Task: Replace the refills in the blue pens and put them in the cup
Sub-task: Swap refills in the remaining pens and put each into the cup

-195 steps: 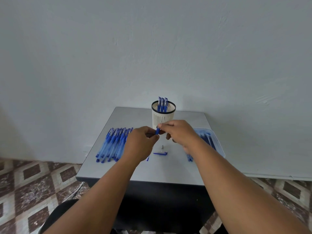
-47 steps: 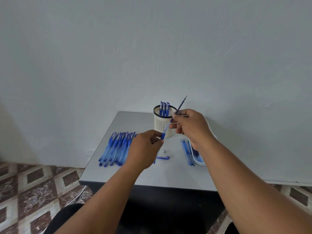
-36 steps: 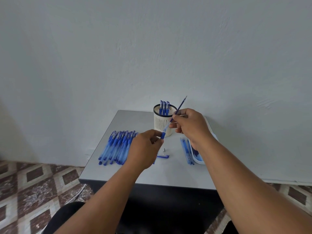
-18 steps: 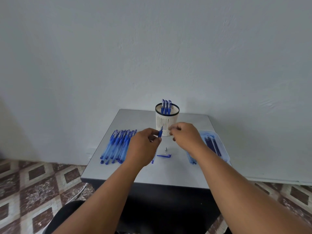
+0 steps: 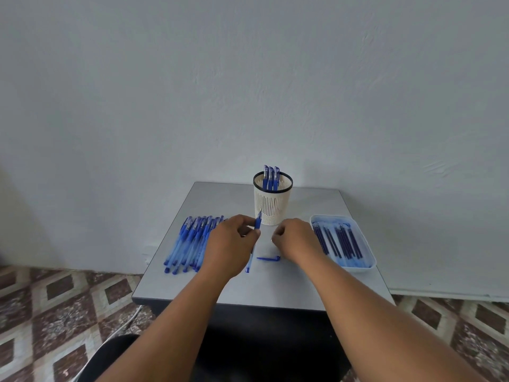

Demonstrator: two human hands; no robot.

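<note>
On the grey bench [image 5: 316, 285] seen from our head camera, we judge the job to be early: only three finished pens [image 5: 271, 177] stand capped in the white slotted cup [image 5: 272, 205] at the back, while a long row of pens [image 5: 190, 244] waits on the left. Our left hand [image 5: 231, 246] is clamped around the barrel of one open pen [image 5: 257, 223], whose blue grip and bare refill tip stick up just in front of the cup; the clear tail shows below our fist. Our right hand [image 5: 296, 239] hovers close beside it, fingers curled inward, and we cannot tell whether it pinches some small part or holds nothing. Its cap [image 5: 268, 258] lies loose on the bench between our wrists, so this pen looks to have its refill seated but is not yet closed. Further right, touching nothing else, sits the pale tray [image 5: 369, 264] with a spread of dark blue refills [image 5: 340, 242] lying lengthwise inside. What remains, as we read it, is finishing and capping this pen, dropping it in the cup, then working through the whole row.
</note>
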